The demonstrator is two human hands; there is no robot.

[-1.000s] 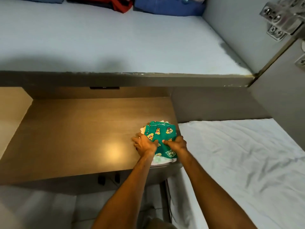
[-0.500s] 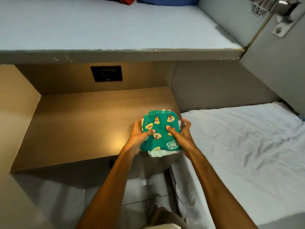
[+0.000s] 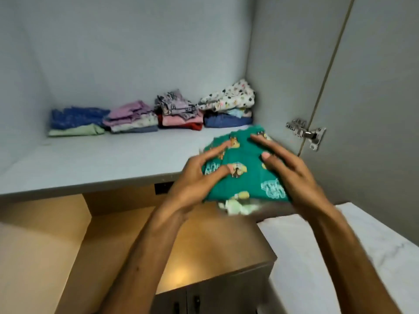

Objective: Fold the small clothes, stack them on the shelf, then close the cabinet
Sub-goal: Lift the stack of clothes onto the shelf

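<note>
A small stack of folded clothes (image 3: 247, 180), green cartoon-print piece on top and a pale piece underneath, is held up between both hands at the front right edge of the grey shelf (image 3: 95, 162). My left hand (image 3: 199, 175) grips its left side, thumb and fingers spread over the top. My right hand (image 3: 288, 168) clamps its right side. Several piles of folded clothes (image 3: 154, 114) stand in a row along the shelf's back wall. The open cabinet door (image 3: 374, 87) hangs at the right on a metal hinge (image 3: 306, 134).
Below the shelf a lit brown wooden counter (image 3: 197, 250) sits above small cabinet doors (image 3: 204, 298). A bed with a white sheet (image 3: 340, 257) lies to the right. The cabinet's right side wall (image 3: 283, 64) is close to the held stack.
Both hands lifted the green-topped stack off the wooden counter and raised it to the shelf's front right edge. My view tilted up, so the shelf's back piles now show.
</note>
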